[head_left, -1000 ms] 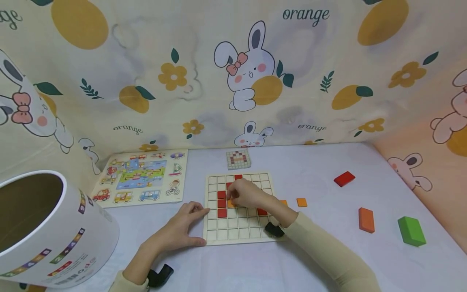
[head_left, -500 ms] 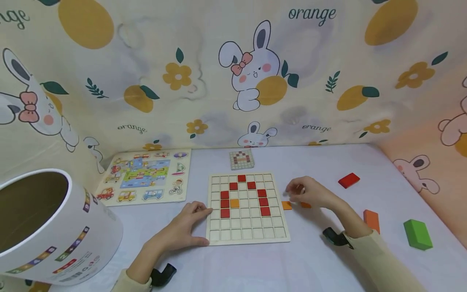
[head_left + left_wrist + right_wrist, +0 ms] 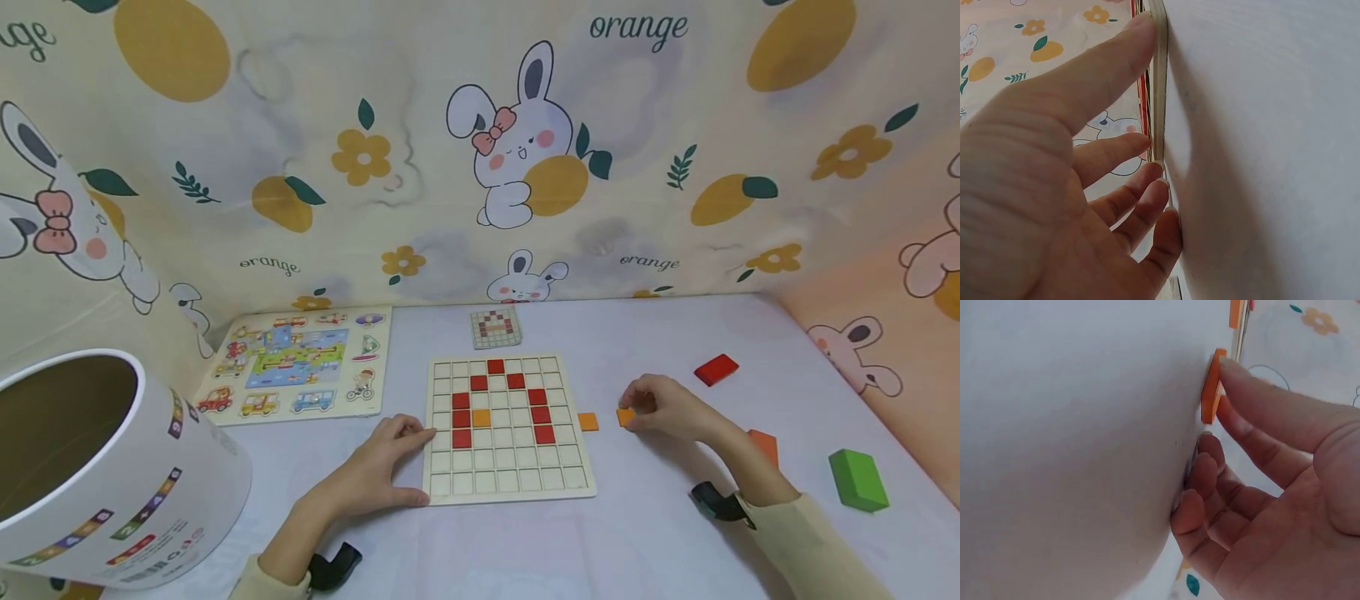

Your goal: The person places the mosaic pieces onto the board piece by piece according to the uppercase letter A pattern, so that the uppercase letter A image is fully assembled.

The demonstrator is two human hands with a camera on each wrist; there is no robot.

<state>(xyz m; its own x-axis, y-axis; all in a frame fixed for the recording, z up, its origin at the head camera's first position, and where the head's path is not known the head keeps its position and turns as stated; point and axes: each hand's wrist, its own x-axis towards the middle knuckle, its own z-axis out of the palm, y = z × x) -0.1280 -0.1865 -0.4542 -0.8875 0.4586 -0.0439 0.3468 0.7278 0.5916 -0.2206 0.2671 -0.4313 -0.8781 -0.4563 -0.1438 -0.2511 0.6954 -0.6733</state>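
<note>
A wooden grid board (image 3: 510,483) lies at the middle of the table, with several red tiles (image 3: 461,437) and one orange tile (image 3: 481,418) in its cells. Along the board's left edge rests my left hand (image 3: 378,467), thumb and fingertips touching the rim with the fingers fairly straight. To the right of the board my right hand (image 3: 667,408) pinches a square orange tile (image 3: 1212,387) between thumb and index finger, low at the tabletop. Another orange tile (image 3: 588,422) lies between that hand and the board. A small pattern card (image 3: 495,327) sits behind the board.
A large white tub (image 3: 172,500) stands at the left front. Behind it lies a picture puzzle board (image 3: 300,358). On the right are a red block (image 3: 717,370), an orange block (image 3: 763,447), partly behind the right forearm, and a green block (image 3: 858,480).
My right hand has left the board, where an orange tile now shows in a cell, and moved right to the far orange tile, which it now pinches. The left hand stays put.
</note>
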